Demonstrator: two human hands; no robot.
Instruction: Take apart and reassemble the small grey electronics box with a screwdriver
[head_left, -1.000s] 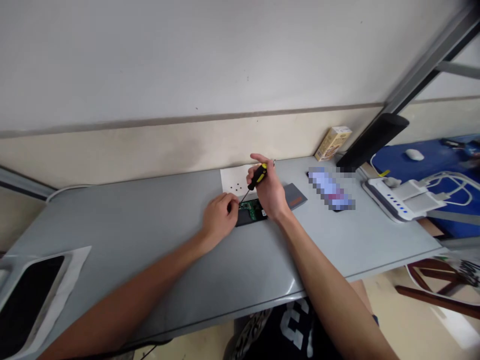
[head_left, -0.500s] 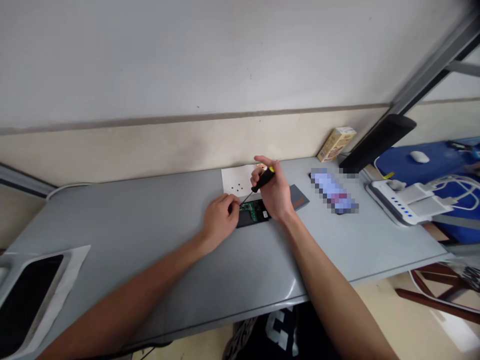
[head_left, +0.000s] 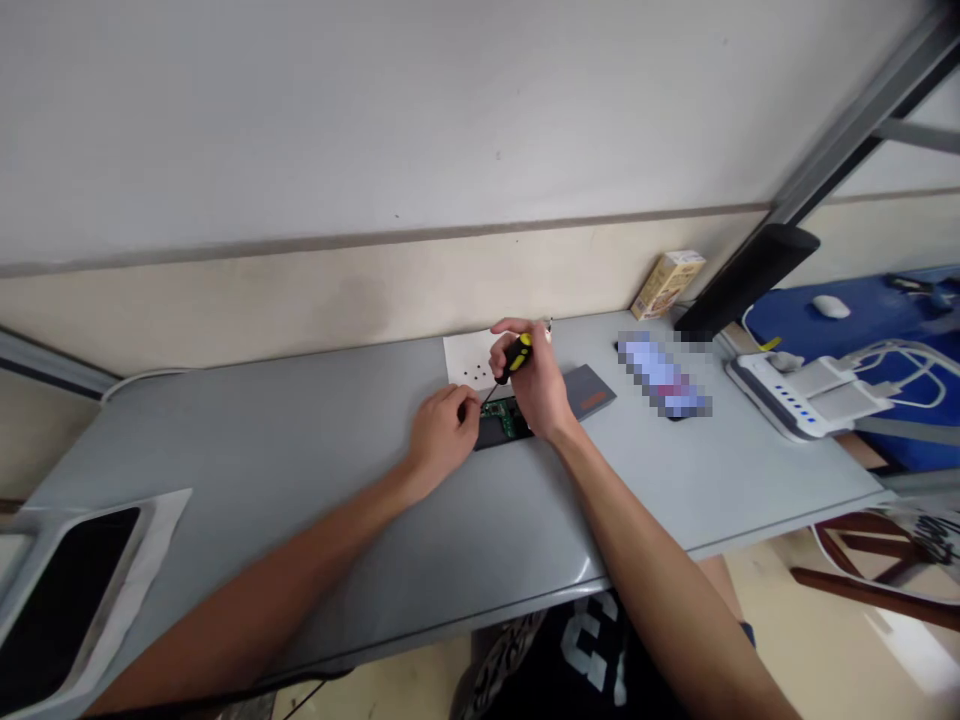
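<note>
My right hand [head_left: 536, 385] is closed around a black and yellow screwdriver [head_left: 516, 355]. The thin shaft slants down to the left, its tip at the upper left part of a green circuit board [head_left: 508, 415]. That board sits in an opened flat black electronic device [head_left: 491, 433] on the table. My left hand [head_left: 442, 430] has its fingers curled together on the device's left end, close to the screwdriver tip. Behind the device, several small dark screws [head_left: 475, 373] lie on a white sheet of paper [head_left: 459, 350]. My right hand hides part of the device.
A dark grey flat panel [head_left: 589, 390] lies right of the device. Farther right are a blurred-out phone [head_left: 660, 375], a small carton [head_left: 670, 283], a black cylinder [head_left: 750, 280] and a white power strip [head_left: 780, 400]. A black-screened tablet-like item [head_left: 71, 600] rests at the near left.
My right hand has shifted slightly left and the screwdriver handle has turned, standing steeper with more yellow showing. My left hand stays nearly in place. The view has shifted slightly.
</note>
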